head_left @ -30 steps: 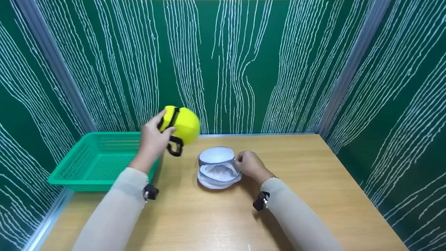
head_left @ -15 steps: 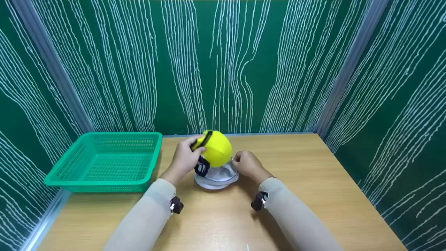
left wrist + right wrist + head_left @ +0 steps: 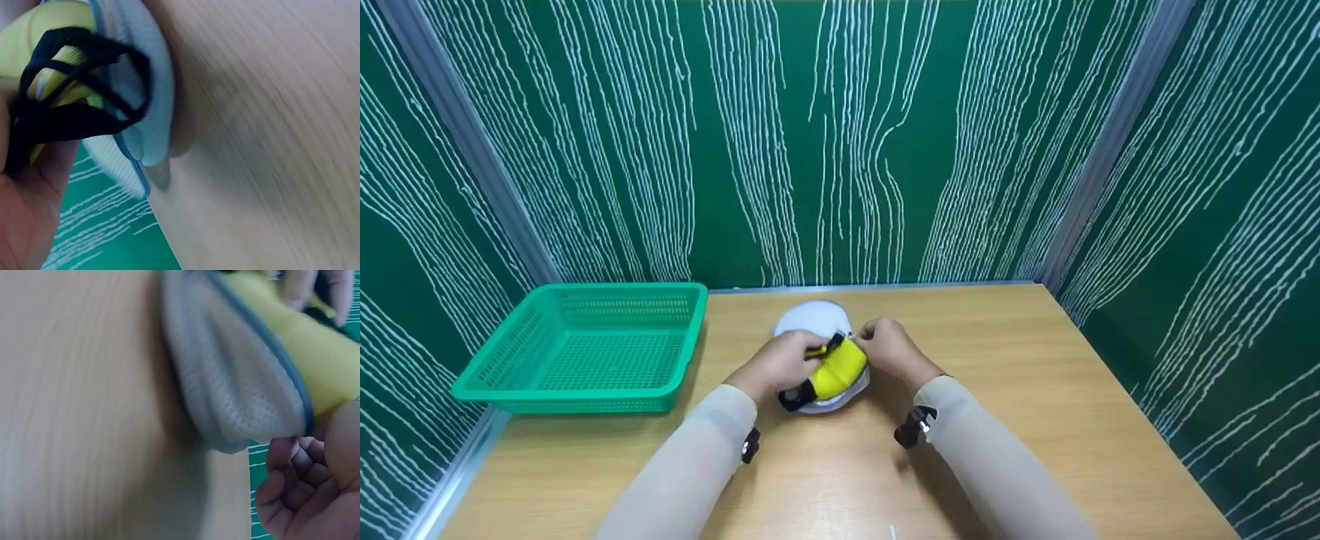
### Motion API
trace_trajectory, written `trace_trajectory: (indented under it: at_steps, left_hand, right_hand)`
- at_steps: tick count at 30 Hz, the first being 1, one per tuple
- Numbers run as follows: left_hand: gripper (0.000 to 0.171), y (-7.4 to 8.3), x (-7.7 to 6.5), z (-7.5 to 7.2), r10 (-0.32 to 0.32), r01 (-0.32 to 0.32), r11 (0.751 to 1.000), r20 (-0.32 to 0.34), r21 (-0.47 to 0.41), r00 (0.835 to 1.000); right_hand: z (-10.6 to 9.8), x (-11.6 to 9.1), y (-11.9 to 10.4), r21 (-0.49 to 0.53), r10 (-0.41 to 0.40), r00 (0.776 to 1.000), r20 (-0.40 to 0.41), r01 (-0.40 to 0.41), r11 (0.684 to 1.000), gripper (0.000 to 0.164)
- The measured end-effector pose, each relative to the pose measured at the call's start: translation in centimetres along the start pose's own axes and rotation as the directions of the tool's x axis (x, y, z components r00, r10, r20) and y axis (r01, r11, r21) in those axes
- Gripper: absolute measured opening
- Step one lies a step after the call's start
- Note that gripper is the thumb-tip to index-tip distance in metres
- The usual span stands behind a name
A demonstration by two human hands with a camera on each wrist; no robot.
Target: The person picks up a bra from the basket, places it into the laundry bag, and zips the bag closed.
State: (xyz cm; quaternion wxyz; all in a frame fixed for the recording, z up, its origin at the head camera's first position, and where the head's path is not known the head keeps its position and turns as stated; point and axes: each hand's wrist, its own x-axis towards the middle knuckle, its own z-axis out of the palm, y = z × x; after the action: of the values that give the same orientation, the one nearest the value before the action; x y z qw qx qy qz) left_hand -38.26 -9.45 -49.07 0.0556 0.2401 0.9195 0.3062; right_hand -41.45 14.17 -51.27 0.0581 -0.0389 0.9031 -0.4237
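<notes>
A small white zippered mesh laundry bag [image 3: 812,318] sits on the table with its round lid folded back. My left hand [image 3: 781,363] grips what looks like a folded yellow bra [image 3: 840,369] with black straps. The bra's domed cup is down in the bag's mouth, partly inside, and the black straps [image 3: 95,121] hang outside near my left fingers. My right hand [image 3: 894,349] pinches the bag's edge on its right side. In the right wrist view, the bag's mesh wall [image 3: 242,382] bulges beside the yellow cup. The bag's bottom is hidden.
A green plastic basket [image 3: 579,394] stands to the left on the wooden table [image 3: 997,450]. Green panels [image 3: 930,135] with white wavy lines rise behind and at both sides. A dark wrist camera [image 3: 913,426] sits on the right sleeve.
My left hand has carried the bra rightward and down from near the basket, into the bag's opening. My right hand has stayed at the bag's edge.
</notes>
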Motion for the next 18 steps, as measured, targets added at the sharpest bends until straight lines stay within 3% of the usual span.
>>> trace_trajectory:
  at_steps: [3,7,11,16,18]
  left_hand:
    - [0.037,0.1,0.1,0.4,0.02,-0.025,0.998,0.098,0.052,0.995]
    - [0.039,-0.2,0.0,0.8,-0.081,0.069,0.994,0.161,0.08,0.984]
    - [0.051,-0.2,0.1,0.8,-0.203,0.194,0.979,0.161,0.071,0.966]
    - [0.055,0.2,0.4,0.7,-0.224,0.209,0.971,0.149,0.114,0.963]
    - [0.045,0.3,0.5,0.7,-0.234,0.214,0.966,0.14,0.146,0.962]
  right_hand:
    - [-0.2,-0.2,-0.5,0.059,0.023,0.999,0.023,-0.025,0.998,0.022]
    - [-0.5,-0.5,-1.2,0.067,0.027,0.999,0.046,-0.03,0.997,0.024]
    - [-1.1,-0.4,-1.7,0.041,0.018,0.998,0.053,-0.02,0.999,0.025]
    - [-2.2,-0.1,-1.6,0.072,0.031,0.998,0.054,-0.034,0.997,0.024]
    - [-2.6,-0.1,-1.4,0.105,0.039,0.997,0.07,-0.046,0.993,0.023]
